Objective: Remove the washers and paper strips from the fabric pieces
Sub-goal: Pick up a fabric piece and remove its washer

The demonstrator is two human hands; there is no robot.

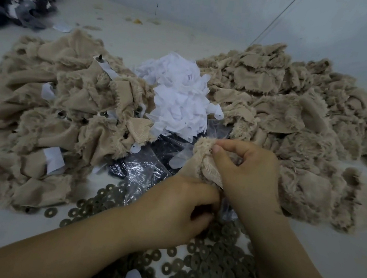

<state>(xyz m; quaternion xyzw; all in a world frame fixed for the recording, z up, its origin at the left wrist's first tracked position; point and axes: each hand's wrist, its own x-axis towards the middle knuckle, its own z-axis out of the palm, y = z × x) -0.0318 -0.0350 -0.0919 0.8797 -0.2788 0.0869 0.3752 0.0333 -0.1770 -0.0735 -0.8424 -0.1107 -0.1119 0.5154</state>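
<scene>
While your right hand pinches the tan furry fabric piece, your left hand grips its lower edge, right above the washers.

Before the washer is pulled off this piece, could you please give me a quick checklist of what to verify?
1. Both hands hold the fabric piece: left hand and right hand grip it: ok.
2. Washer visible on this piece: cannot tell, hidden by fingers.
3. Washer pile below the hands for dropping: ok.
4. Paper strip pile ahead, between the fabric heaps: ok.
5. Paper strip present on this piece: cannot tell.
</scene>
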